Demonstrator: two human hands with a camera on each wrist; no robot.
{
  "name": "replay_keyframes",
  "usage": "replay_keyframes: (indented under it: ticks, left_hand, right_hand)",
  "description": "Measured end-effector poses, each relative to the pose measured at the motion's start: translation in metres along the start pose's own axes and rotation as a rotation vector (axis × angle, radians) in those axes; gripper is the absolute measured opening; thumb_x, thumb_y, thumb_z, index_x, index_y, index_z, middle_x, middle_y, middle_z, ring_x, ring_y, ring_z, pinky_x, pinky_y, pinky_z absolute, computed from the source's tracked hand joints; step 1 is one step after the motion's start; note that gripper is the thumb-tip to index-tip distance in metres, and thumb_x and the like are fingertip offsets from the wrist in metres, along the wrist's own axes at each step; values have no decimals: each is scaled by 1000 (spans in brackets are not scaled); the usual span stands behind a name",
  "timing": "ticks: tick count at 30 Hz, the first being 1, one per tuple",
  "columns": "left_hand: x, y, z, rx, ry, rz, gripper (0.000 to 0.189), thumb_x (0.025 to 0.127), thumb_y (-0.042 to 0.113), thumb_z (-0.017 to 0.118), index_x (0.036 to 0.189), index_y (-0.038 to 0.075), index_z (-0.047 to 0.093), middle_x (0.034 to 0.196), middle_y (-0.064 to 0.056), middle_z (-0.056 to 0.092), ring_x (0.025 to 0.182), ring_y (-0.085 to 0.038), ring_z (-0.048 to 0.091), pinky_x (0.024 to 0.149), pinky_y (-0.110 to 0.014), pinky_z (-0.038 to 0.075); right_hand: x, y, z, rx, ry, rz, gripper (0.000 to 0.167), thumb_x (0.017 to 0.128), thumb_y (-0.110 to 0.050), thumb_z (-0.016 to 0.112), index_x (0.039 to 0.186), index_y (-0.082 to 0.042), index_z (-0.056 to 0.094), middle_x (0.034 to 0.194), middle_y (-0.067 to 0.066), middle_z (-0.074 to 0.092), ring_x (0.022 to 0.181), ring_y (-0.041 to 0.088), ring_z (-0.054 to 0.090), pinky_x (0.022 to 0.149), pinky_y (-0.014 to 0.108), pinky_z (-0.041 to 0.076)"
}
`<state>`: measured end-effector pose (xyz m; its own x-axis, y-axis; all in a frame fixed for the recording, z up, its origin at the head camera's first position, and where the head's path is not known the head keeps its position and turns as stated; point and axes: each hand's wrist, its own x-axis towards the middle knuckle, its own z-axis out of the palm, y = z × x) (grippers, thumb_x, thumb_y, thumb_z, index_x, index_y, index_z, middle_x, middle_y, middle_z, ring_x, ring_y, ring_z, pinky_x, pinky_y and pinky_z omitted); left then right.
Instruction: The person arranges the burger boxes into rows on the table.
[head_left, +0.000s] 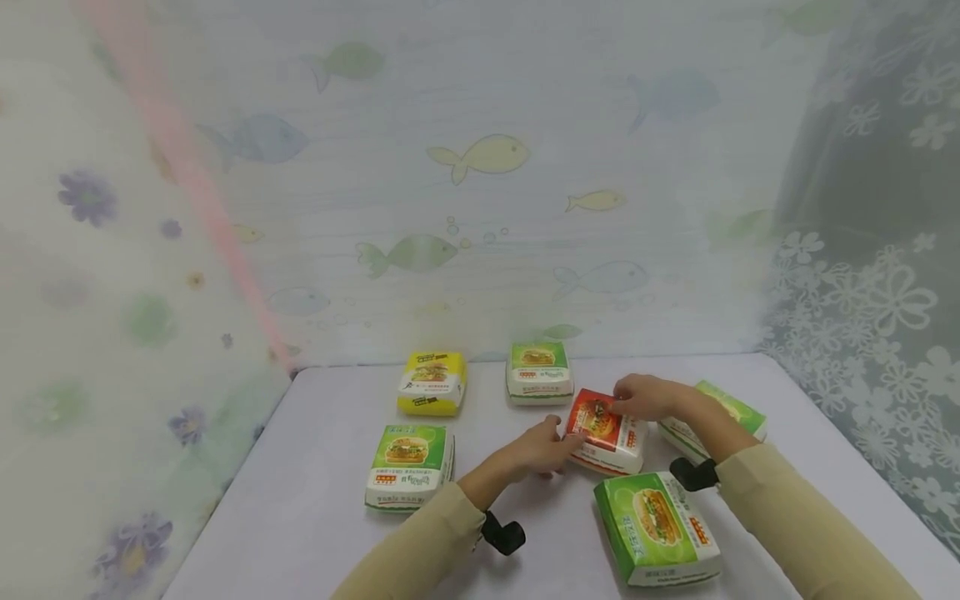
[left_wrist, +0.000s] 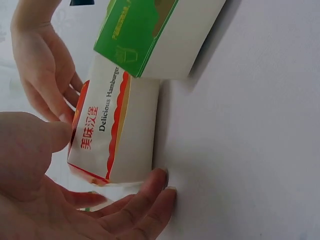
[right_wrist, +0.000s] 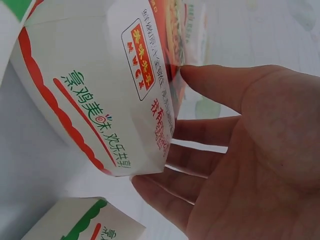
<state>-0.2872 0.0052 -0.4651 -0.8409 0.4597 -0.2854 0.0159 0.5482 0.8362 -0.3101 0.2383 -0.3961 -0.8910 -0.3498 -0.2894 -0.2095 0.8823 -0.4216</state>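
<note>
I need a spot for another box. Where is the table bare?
The table is bare along its left side, beside the left green box. A smaller patch lies between the yellow box, far green box and left hand. It is crowded around the red box, with the right hand, near green box and right green box close by.

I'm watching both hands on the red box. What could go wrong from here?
The red box may bump the front green box, which sits close by on the person's side. The right forearm, overlapping the rightmost green box in the head view, might nudge it. With the left hand and right hand on opposite sides, uneven force could twist the red box.
</note>
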Motion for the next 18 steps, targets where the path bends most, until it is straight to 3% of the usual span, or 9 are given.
replay_keyframes:
  ticks: [8,15,18]
  left_hand:
    - [8,1,-14,28,21,5,47,107,40,51,137,3,54,112,-11,63,88,-25,66,73,-42,58]
    - [15,2,-19,37,46,19,46,108,37,50,140,4,55,116,-14,63,88,-25,65,74,-42,58]
    - [13,0,-18,21,50,-8,53,107,40,51,144,1,50,113,-14,62,88,-25,65,75,-42,58]
  right_hand:
    - [-3,2,-1,-43,-35,15,41,102,-31,61,120,6,64,117,20,65,113,39,60,95,55,51]
    - [-7,3,1,-10,-98,76,46,103,-34,60,121,7,62,106,12,64,92,24,61,80,41,55]
    - [-9,2,3,17,-113,100,48,103,-34,61,124,8,60,105,12,64,91,25,61,81,40,55]
